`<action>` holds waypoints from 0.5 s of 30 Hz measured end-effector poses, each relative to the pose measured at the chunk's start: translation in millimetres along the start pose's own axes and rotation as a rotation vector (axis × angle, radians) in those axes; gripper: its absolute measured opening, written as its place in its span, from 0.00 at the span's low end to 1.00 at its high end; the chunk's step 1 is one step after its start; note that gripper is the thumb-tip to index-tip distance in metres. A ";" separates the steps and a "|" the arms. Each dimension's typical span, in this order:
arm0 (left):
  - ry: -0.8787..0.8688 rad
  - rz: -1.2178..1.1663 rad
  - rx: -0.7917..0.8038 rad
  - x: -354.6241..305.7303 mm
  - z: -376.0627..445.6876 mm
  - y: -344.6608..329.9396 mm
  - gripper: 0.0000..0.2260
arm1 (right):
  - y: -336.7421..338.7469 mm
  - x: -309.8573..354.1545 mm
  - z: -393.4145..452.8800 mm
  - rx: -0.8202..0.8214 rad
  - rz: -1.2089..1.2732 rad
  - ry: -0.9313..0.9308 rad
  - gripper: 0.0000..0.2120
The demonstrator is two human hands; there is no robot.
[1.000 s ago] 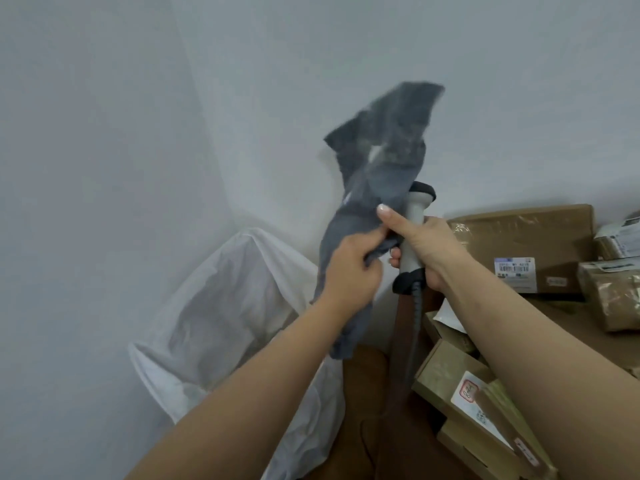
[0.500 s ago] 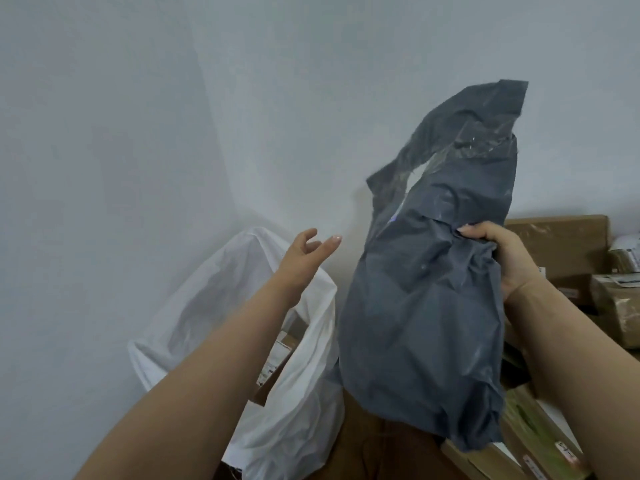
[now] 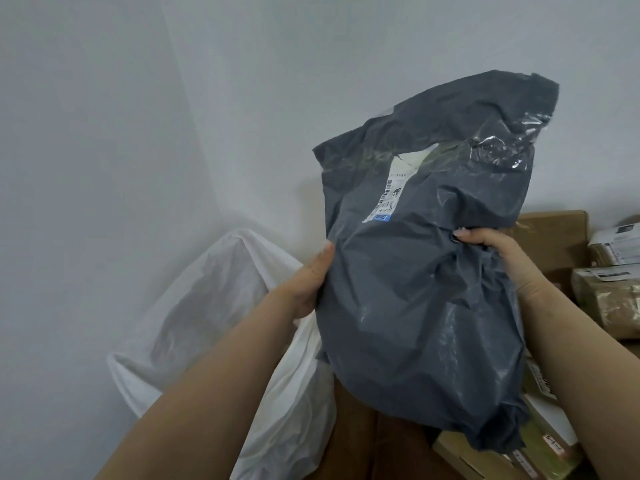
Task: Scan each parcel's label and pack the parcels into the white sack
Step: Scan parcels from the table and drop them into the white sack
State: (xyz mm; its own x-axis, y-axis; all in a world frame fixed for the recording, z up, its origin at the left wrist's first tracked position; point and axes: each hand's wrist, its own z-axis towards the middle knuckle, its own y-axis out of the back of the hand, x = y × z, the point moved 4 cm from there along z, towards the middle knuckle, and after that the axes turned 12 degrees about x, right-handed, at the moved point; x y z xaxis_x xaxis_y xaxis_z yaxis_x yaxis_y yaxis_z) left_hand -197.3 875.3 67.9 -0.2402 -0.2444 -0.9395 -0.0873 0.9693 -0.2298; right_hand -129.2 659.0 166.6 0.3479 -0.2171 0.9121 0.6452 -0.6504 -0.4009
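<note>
A large dark grey plastic mailer parcel (image 3: 422, 271) hangs upright in front of me, held between both hands. Its white label (image 3: 391, 192) with a barcode faces me near the top, partly folded under a crease. My left hand (image 3: 310, 278) grips the parcel's left edge, thumb on the front. My right hand (image 3: 498, 252) pinches a bunched fold on the right edge. The white sack (image 3: 214, 306) stands open in the corner at lower left, below and left of the parcel. No scanner is in view.
Brown cardboard boxes (image 3: 554, 237) and taped parcels (image 3: 609, 292) are stacked on the right against the wall. More labelled cartons (image 3: 540, 445) lie at lower right under the mailer. White walls meet in a corner behind the sack.
One second ago both hands held a smaller grey parcel and the scanner. Since then my right hand lifted this big mailer, and my left hand came from the sack to grip its left edge.
</note>
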 end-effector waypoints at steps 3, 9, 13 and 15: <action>-0.072 0.025 -0.028 -20.2 5.3 6.7 0.43 | 7.8 -4.3 5.6 0.015 0.026 -0.047 0.13; -0.151 -0.068 -0.321 -43.5 4.7 19.1 0.21 | 22.8 -22.9 22.4 -0.140 -0.183 -0.067 0.22; -0.329 -0.088 -0.507 -47.9 -3.9 37.9 0.10 | 39.1 -29.7 27.1 -0.362 -0.119 -0.078 0.11; -0.386 -0.043 -0.574 -50.4 -11.7 50.2 0.05 | 51.4 -33.9 28.0 -0.435 -0.037 -0.071 0.15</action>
State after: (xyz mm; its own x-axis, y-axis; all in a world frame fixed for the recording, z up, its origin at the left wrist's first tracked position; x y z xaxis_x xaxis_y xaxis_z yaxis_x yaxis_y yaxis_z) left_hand -200.8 936.0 106.7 0.1268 -0.1520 -0.9802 -0.6120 0.7657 -0.1979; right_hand -88.8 653.3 112.7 0.3861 -0.1473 0.9106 0.3169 -0.9059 -0.2809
